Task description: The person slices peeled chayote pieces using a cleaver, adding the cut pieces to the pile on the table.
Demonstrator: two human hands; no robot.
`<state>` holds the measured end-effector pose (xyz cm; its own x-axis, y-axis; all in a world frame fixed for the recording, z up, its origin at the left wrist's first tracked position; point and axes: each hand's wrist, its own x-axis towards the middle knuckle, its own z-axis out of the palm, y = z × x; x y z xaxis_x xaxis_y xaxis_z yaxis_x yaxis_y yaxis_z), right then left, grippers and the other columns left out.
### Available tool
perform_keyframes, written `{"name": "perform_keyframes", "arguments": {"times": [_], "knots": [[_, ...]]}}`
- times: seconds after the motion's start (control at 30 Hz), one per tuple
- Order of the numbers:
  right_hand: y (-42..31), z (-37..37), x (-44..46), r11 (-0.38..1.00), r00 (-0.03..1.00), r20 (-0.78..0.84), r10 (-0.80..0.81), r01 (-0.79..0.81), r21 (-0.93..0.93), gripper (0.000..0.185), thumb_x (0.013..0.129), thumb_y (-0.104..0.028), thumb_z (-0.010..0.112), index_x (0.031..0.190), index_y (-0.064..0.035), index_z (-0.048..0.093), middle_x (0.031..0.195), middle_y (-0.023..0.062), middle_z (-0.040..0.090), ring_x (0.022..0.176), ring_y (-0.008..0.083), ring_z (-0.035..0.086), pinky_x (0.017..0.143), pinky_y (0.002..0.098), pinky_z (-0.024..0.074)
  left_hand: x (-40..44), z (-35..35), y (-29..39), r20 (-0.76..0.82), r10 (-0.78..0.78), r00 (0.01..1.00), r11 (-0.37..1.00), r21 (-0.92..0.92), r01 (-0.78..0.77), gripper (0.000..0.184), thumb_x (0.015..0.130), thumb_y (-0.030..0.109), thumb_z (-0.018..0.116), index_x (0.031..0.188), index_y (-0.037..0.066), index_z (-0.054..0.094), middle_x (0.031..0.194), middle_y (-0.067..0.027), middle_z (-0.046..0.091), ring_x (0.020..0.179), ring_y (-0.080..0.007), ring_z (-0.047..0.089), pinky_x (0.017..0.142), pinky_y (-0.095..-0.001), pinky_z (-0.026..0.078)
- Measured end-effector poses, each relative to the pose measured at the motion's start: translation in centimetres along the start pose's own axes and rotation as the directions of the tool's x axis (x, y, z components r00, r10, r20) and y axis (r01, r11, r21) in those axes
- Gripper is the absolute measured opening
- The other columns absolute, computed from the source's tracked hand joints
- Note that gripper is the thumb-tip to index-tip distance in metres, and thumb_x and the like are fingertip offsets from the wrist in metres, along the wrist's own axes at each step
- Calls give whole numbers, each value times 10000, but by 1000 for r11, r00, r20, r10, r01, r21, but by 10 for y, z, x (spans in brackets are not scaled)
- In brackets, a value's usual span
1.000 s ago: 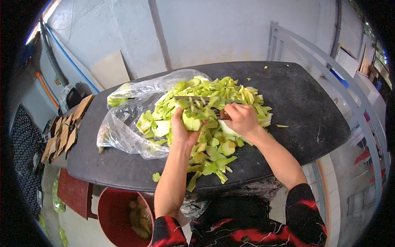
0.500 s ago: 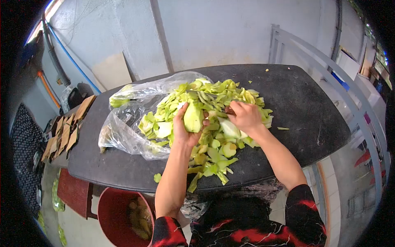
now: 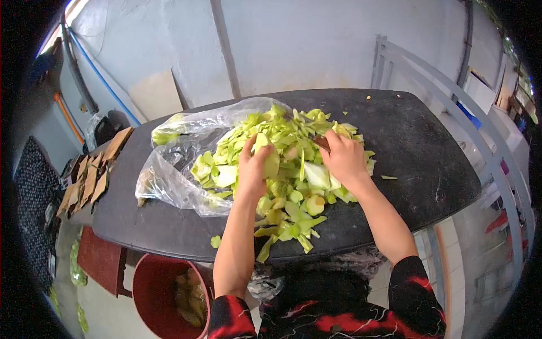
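Note:
My left hand [image 3: 254, 166] is wrapped round a pale green, peeled vegetable [image 3: 272, 165], whose exact kind I cannot make out. My right hand [image 3: 345, 158] grips a brown-handled knife [image 3: 322, 142]; its blade is hard to see against the greens. Both hands are over a heap of green peelings [image 3: 271, 130] on the dark table. A thin strip of peel [image 3: 302, 164] stands upright between the hands. Close below my right hand is a larger whitish-green piece [image 3: 315, 176], and round stem-end pieces [image 3: 314, 205] lie nearer the table's front edge.
A clear plastic bag [image 3: 180, 189] spreads left of the heap, with a green vegetable [image 3: 165, 135] inside. The black table [image 3: 418, 152] has a rounded edge. Below it stands a red bin [image 3: 149, 299] with scraps. Cardboard pieces [image 3: 90, 181] lie left; a grey railing [image 3: 480, 133] stands right.
My left hand has turned the vegetable, so less of it shows. My right hand has shifted slightly right and up with the knife, and a strip of peel now shows between the hands.

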<state>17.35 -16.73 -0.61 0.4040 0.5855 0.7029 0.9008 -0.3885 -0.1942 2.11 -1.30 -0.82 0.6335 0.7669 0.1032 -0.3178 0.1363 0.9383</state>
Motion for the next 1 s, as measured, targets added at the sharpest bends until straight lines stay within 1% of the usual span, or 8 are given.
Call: {"name": "perform_keyframes", "arguments": {"times": [0.07,0.13,0.27,0.6,0.73,0.83,0.9,1.0], "knots": [[7,5,-3,1000,1000,28,-2,3,-19,215,824,-229,666,904,-70,546,759,135,643,697,358,663,588,471,527,9,-11,-2,47,66,997,977,202,-74,559,833,143,634,1362,56,477,1043,-147,633,852,-241,639,672,-397,539],[8,6,-6,998,999,49,2,1,-65,225,821,-239,670,899,-67,547,764,136,641,695,358,664,593,468,533,11,-16,-3,92,316,944,679,673,-293,601,763,147,695,1308,-25,507,1039,-219,648,872,-267,663,701,-349,545],[6,5,-4,996,997,73,12,-6,-85,240,811,-242,683,907,-65,553,798,136,643,736,343,671,624,461,543,29,-36,-23,131,373,918,363,890,-275,552,758,168,715,1258,-4,556,1092,-262,582,969,-386,583,875,-441,476],[12,16,-7,990,997,7,-74,74,-124,347,708,-249,792,902,-69,567,837,78,628,817,290,664,650,416,541,23,-34,-15,263,679,686,56,912,-406,547,795,164,678,1314,87,524,1205,-235,496,1147,-400,408,971,-518,367],[15,18,-8,983,991,-25,-134,130,-130,314,715,-253,769,882,-75,571,843,91,627,782,267,666,628,402,556,23,-31,-18,238,633,737,149,897,-417,553,788,146,671,1318,102,522,1213,-222,491,1150,-399,406,967,-516,369],[14,15,-8,982,989,-24,-147,143,-124,299,701,-222,774,865,-74,572,823,88,623,761,262,665,618,393,555,14,-23,-5,245,712,658,109,887,-448,564,765,119,678,1310,103,535,1201,-192,516,1132,-375,426,993,-478,353],[11,14,-7,982,988,-26,-154,149,-120,293,697,-217,774,857,-76,572,808,86,619,760,262,666,618,393,554,1,-11,10,491,690,531,-60,771,-634,667,711,80,674,1354,179,524,1313,-171,464,1211,-377,395,1016,-489,332],[10,14,-8,975,982,-47,-183,175,-136,281,688,-204,773,842,-82,574,783,79,614,753,259,665,617,389,553,-22,20,13,693,467,550,-258,701,-664,814,634,61,674,1393,289,492,1422,-137,383,1272,-374,356,1042,-516,301]]}}
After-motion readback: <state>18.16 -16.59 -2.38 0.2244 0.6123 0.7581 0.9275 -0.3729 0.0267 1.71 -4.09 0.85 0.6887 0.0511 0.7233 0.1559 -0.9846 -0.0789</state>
